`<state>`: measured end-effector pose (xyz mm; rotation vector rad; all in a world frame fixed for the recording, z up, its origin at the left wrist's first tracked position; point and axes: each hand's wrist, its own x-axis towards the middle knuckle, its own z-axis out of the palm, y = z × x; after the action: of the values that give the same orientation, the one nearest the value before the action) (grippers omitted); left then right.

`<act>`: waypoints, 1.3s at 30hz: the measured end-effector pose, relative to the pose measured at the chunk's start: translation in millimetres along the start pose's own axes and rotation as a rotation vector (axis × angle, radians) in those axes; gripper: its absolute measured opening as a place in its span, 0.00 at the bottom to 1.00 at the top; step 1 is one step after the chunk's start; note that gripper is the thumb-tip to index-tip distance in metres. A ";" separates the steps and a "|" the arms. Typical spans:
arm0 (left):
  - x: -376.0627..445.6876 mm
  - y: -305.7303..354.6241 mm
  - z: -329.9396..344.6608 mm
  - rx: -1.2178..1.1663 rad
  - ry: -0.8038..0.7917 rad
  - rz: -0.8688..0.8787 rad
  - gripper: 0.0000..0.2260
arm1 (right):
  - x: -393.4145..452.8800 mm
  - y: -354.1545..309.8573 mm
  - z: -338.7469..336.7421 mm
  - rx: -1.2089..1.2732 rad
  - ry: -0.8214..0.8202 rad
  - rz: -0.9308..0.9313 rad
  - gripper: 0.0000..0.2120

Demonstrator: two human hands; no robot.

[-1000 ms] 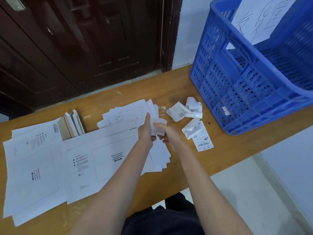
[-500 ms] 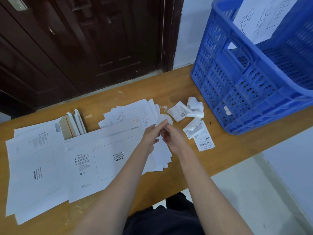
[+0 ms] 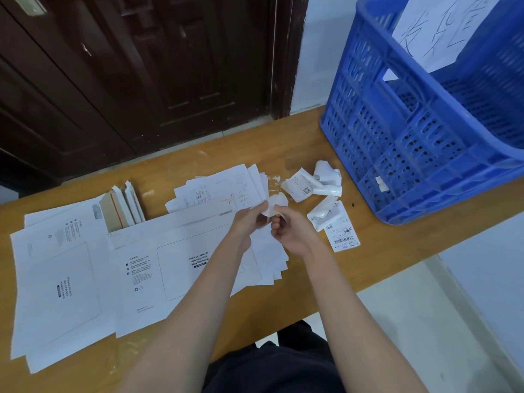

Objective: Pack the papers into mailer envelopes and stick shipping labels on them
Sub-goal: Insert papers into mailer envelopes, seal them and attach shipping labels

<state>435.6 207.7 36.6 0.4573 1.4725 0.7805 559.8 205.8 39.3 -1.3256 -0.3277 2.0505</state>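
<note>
Up at the right end of the tabletop [image 3: 297, 143], the blue crate [image 3: 419, 131] runs out of view at the top and right, so I can't see its far side; a sheet with handwriting [image 3: 436, 32] leans inside it, its top cut off too. Nearer me, two white mailer envelopes lie flat along the front edge: the left envelope [image 3: 56, 279] slips partly under the middle envelope [image 3: 158, 265], whose printed box reads "Please attach sto express waybill here". My forearms hide that envelope's right part. Behind it, a fanned stack of papers [image 3: 226, 185] with faint handwriting I can't read pokes out toward the back edge. A few upright folded mailers [image 3: 122, 205] stand near the back left. Between the papers and the crate sits a heap of curled shipping labels [image 3: 317, 185], one barcode label [image 3: 341, 231] lying flat. My left hand [image 3: 249, 219] and right hand [image 3: 295, 231] are close together, both pinching a small curled white label [image 3: 275, 207] above the papers; its print is hidden.
</note>
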 end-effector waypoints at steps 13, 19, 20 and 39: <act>2.6 0.1 -5.3 0.139 -0.054 0.031 0.12 | 5.8 -11.7 1.8 -0.188 0.291 -0.041 0.18; -1.0 -3.3 -9.1 0.022 -0.228 -0.010 0.21 | 4.6 -10.0 2.6 -0.438 0.389 -0.227 0.11; -0.1 -3.0 -10.5 -0.085 -0.224 -0.055 0.19 | 3.4 -9.1 2.5 -0.462 0.381 -0.255 0.09; 15.7 -13.9 -1.4 0.219 0.226 0.037 0.14 | 5.8 9.0 -0.8 -0.510 0.280 -0.223 0.08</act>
<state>435.5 209.0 15.6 0.5766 1.7748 0.7206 555.4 202.7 29.9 -1.7608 -0.8687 1.6235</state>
